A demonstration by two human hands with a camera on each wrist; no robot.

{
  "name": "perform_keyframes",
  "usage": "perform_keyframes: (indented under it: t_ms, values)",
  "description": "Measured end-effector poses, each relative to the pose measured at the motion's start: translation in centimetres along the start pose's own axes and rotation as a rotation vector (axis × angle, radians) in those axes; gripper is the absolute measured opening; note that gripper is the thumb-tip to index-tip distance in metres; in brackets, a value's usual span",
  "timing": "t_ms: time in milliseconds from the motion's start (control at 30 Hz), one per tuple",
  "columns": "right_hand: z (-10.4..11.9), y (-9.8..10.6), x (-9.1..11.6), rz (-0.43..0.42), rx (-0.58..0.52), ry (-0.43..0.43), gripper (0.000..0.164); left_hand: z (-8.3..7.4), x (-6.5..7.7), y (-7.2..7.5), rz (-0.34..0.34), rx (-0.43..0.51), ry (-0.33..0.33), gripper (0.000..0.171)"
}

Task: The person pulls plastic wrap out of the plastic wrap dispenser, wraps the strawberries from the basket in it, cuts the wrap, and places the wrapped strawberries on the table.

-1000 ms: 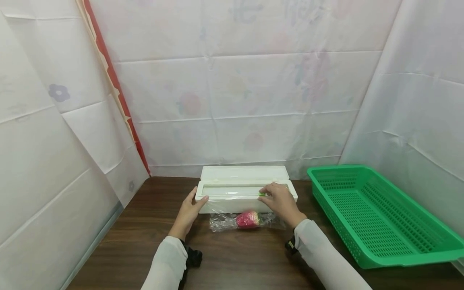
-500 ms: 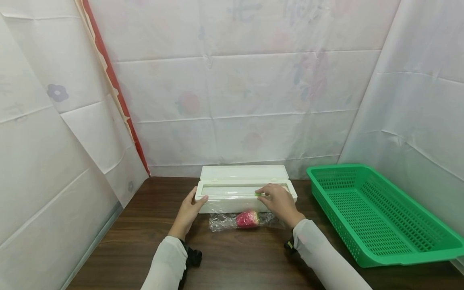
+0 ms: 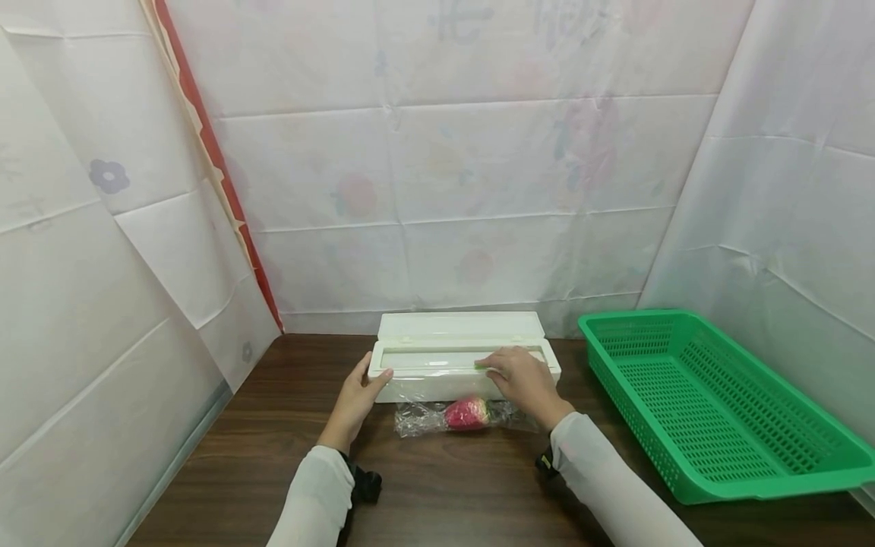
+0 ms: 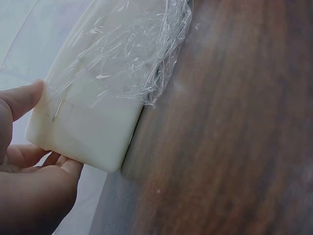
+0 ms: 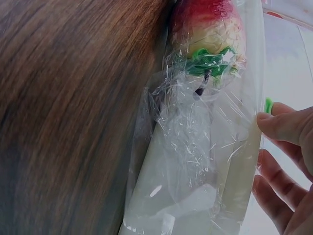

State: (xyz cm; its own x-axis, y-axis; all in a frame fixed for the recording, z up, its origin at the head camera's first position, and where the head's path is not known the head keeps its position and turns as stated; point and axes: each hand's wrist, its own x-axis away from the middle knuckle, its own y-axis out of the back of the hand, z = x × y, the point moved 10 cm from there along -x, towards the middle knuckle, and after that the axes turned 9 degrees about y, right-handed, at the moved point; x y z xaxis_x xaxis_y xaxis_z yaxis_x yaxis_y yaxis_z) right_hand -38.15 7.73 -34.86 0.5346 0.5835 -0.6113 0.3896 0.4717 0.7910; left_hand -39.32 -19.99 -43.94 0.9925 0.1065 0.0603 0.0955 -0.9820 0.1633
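Green tab (image 5: 268, 105) is pinched in your right hand (image 3: 523, 378); from that grip the box (image 3: 431, 389) runs lengthwise leftward to your left hand (image 3: 354, 393), which holds its end.

Smooth, softly sheened plastic is showing on the white box (image 4: 98, 134), and clear film (image 4: 139, 54) is glinting over it, glossy and crinkled. The small green piece (image 5: 268, 105) is looking like plastic too. Perforated plastic is gleaming on the green basket (image 3: 718, 418). The tabletop (image 3: 444, 494) is displaying dark, low-sheen wood grain; the sleeves (image 3: 316, 486) are looking like matt cloth, the wall sheet (image 3: 444, 167) creased and faintly shiny.
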Motion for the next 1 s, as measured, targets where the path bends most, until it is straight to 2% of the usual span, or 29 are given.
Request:
perform_keyframes:
  t_ms: [567,667,833,867,1000]
  values:
    - [0.2,-0.1,0.1,-0.003,0.007,0.033,0.030,0.1,-0.2,0.0,-0.007,-0.010,0.007,0.085]
    - [0.0,-0.2,-0.1,0.033,-0.023,0.013,0.027,0.1,-0.2,0.0,-0.008,-0.013,0.011,0.086]
    - [-0.2,-0.3,-0.5,0.111,-0.135,-0.022,0.022,0.0,-0.3,0.1,-0.006,-0.004,0.006,0.085]
    - [-0.1,-0.2,-0.6,0.111,-0.159,-0.024,0.021,-0.4,0.0,0.0,0.001,0.001,0.008,0.084]
    - [0.5,0.6,-1.0,0.075,-0.200,-0.045,0.020,-0.3,0.1,-0.1,0.009,0.013,0.011,0.084]
